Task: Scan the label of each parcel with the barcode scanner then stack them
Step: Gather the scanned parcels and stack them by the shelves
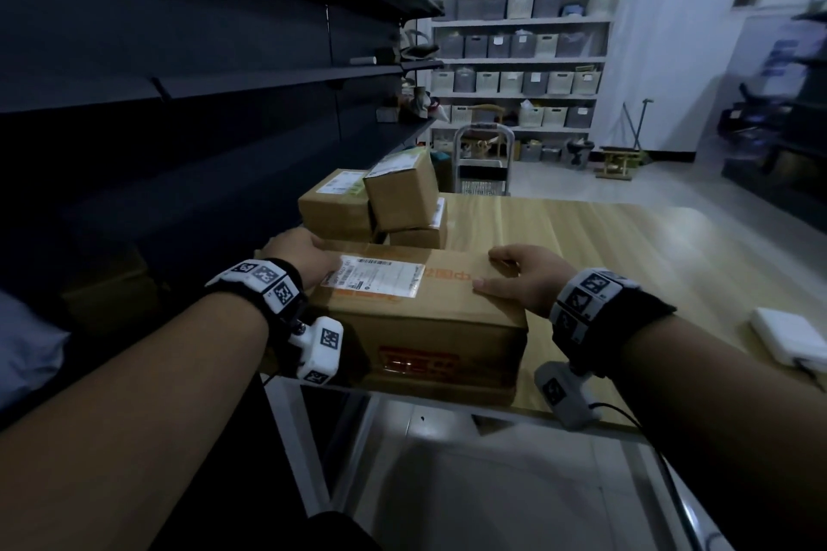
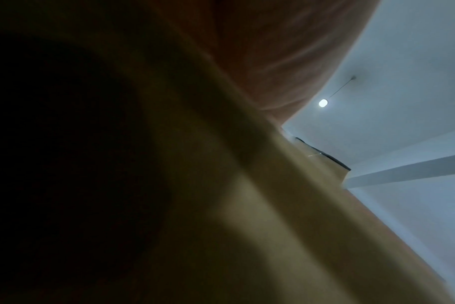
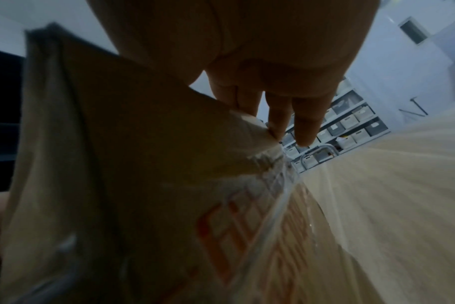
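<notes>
Both my hands rest on the large brown cardboard parcel (image 1: 416, 318) at the wooden table's (image 1: 626, 246) near edge: left hand (image 1: 304, 255) at its far left corner, right hand (image 1: 528, 277) flat on top. Left wrist's view is dark, perhaps cardboard. From the right wrist, my straight fingers (image 3: 307, 127) reach over the box's upper edge.

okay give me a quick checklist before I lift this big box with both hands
1. Left hand on the large brown cardboard box, far left end: ok.
2. Right hand on its top right edge: ok.
3. White shipping label facing up, partly under the left hand: ok.
4. Barcode scanner in view: not ok, none visible.
5. Three smaller cardboard parcels piled behind, the top one tilted: not ok.
6. Light wooden table bare to the right: ok.
</notes>
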